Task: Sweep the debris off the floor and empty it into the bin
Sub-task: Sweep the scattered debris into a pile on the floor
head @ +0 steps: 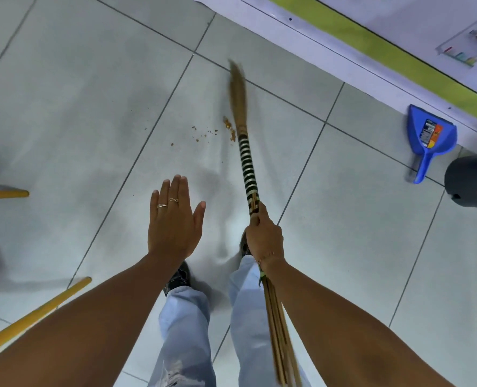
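Observation:
My right hand (264, 236) grips a straw broom (247, 160) by its black-and-white wrapped handle. The blurred brush head points away from me and rests on the grey tiled floor. Brown crumbs of debris (229, 127) lie just left of the brush, with smaller specks scattered further left. My left hand (174, 219) hovers flat over the floor, fingers spread, holding nothing. A blue dustpan (430, 135) lies at the right by the wall. The dark bin (471, 180) stands at the right edge, partly cut off.
A white wall base with a green stripe (385, 48) runs across the top right. Yellow furniture legs (33, 311) stick in from the left edge. My own legs and shoes stand below the hands.

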`<state>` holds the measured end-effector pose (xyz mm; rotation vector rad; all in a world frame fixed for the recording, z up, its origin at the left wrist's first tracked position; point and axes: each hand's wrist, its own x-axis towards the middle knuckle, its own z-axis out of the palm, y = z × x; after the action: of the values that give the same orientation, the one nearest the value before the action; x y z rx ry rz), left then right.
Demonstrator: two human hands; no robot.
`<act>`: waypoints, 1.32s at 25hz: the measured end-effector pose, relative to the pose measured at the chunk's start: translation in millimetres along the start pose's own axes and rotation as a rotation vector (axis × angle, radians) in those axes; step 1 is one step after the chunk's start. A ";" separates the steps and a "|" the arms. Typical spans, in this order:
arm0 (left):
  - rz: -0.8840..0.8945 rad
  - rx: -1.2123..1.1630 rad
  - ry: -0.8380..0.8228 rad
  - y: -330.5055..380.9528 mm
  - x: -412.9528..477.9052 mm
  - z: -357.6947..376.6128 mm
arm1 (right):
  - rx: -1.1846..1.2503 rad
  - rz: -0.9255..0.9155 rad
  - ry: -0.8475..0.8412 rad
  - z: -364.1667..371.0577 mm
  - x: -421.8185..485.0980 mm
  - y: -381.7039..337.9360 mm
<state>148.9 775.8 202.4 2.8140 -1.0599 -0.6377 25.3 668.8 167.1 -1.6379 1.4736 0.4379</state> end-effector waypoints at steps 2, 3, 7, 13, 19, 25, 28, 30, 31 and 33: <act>-0.006 0.010 -0.011 -5.9 -3.2 3.5 | -0.200 -0.155 -0.070 3.1 -8.6 -0.7; -0.005 0.006 -0.033 -10.7 -4.5 5.4 | -0.313 -0.236 -0.130 8.7 -11.7 -4.5; -0.009 0.002 -0.108 -33.2 -10.1 10.7 | -0.526 -0.379 -0.357 52.1 -16.3 -31.4; -0.112 0.022 -0.052 -72.2 -18.1 8.8 | -0.389 -0.152 -0.418 103.8 -2.7 -89.7; -0.184 0.024 -0.010 -108.6 -20.7 8.1 | -0.006 0.131 -0.368 117.3 10.6 -117.7; -0.165 0.007 -0.016 -114.1 -33.1 8.5 | -0.022 0.186 -0.332 134.2 -10.8 -75.7; -0.157 -0.002 -0.013 -112.7 -36.8 2.1 | -0.157 0.116 -0.334 129.9 -25.7 -58.3; -0.160 0.003 -0.003 -113.2 -36.2 -1.0 | -0.230 0.057 -0.323 122.3 -35.2 -52.5; -0.168 0.000 0.002 -112.9 -34.1 -3.9 | -0.263 0.020 -0.282 118.5 -40.3 -51.2; -0.188 -0.021 -0.015 -111.4 -28.4 -11.4 | -0.159 -0.011 -0.221 111.4 -55.8 -48.1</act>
<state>202.9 877.9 200.1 2.9176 -0.7909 -0.6826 88.0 786.7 163.2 -1.6604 1.2918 0.7215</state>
